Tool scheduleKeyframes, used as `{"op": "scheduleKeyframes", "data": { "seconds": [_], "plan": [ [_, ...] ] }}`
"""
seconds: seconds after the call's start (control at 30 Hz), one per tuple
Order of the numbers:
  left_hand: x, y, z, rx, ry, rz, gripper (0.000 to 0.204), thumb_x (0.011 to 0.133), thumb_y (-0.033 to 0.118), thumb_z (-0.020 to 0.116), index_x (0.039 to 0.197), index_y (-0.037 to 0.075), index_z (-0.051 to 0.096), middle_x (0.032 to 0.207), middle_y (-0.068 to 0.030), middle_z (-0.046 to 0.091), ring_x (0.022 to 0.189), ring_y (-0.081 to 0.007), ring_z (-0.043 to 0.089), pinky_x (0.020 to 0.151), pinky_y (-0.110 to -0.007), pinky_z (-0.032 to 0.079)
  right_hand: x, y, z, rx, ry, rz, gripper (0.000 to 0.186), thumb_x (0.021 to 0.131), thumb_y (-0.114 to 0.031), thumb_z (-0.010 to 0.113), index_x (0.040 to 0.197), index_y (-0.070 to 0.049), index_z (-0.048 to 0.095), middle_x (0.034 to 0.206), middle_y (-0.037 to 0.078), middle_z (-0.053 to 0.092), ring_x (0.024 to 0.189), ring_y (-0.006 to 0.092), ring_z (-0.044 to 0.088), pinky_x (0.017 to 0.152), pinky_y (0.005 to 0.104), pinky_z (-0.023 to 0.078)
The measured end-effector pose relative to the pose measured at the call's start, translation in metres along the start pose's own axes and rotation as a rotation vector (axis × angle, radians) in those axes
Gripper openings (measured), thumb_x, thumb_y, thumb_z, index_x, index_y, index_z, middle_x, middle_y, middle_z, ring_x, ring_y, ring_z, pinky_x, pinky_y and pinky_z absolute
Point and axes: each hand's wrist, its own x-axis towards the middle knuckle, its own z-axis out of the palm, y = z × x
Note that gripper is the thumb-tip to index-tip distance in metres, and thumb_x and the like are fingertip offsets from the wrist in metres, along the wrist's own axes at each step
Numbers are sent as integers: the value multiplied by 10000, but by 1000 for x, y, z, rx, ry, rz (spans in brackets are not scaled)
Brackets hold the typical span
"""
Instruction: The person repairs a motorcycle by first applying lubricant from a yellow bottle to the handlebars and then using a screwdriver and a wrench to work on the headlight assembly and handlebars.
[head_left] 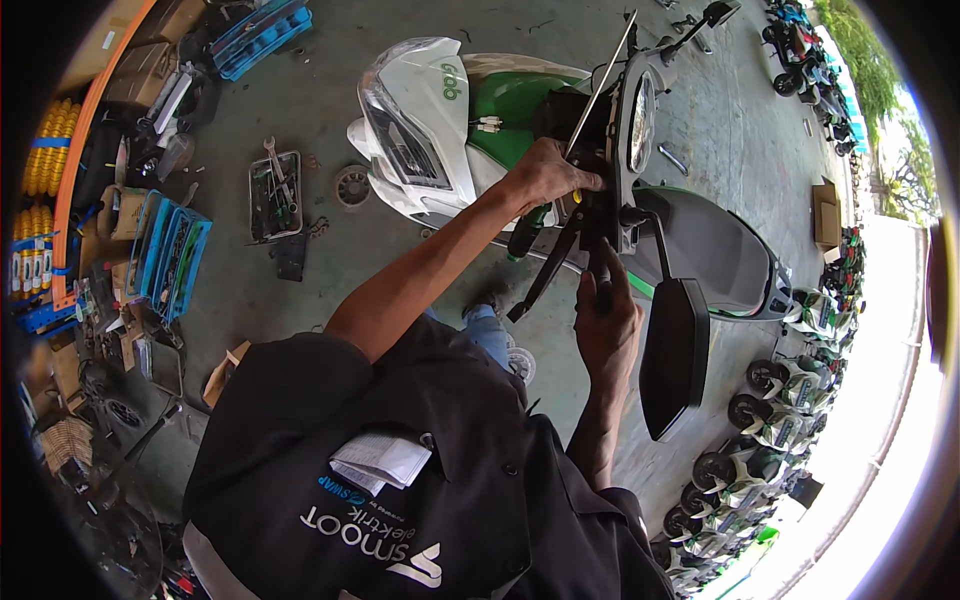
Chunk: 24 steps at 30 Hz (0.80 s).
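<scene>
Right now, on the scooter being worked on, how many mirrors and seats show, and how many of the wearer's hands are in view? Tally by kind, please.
Mirrors: 2 (near mirror, far mirror)
Seat: 1
Hands: 2 (left hand, right hand)
Total: 5

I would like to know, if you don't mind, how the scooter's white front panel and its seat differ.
Colour: the front panel is white with green printing; the seat is plain dark grey.
Shape: the front panel is angular; the seat is long and rounded.
Position: in this view, the front panel lies left of the headlight unit, the seat mostly right of it.
Shared: both belong to the same scooter.
</scene>
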Motion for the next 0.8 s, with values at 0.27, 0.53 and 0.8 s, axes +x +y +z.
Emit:
{"op": "scheduleKeyframes", "data": {
  "seconds": [0.27, 0.53, 0.8],
  "plan": [
    [12, -21, -2, 14, -64, 140, 326, 792, 114, 831, 1104, 57, 754, 976, -37, 760, 868, -129, 680, 824, -297, 535, 27, -3, 30, -156, -4, -16, 621, 963, -219, 619, 1515, -91, 364, 1059, 210, 719, 841, 377, 716, 750, 485, 543],
    [10, -35, -1, 15, -45, 226, 373, 809, 187, 837, 1148, 64, 742, 1018, -49, 758, 964, -135, 667, 906, -294, 503, 33, -6, 39, -261, 52, -28, 633, 961, -273, 594, 1501, -94, 317, 751, 236, 697, 730, 466, 674, 656, 559, 518],
    [6, -22, 9, 108, 0, 139, 390, 837, 249, 807, 1159, 43, 730, 1012, -81, 757, 958, -162, 678, 905, -318, 508, 36, -5, 42, -252, 75, -27, 562, 964, -269, 584, 1446, -75, 370, 808, 263, 700, 765, 479, 672, 679, 585, 508]
  ]
}}
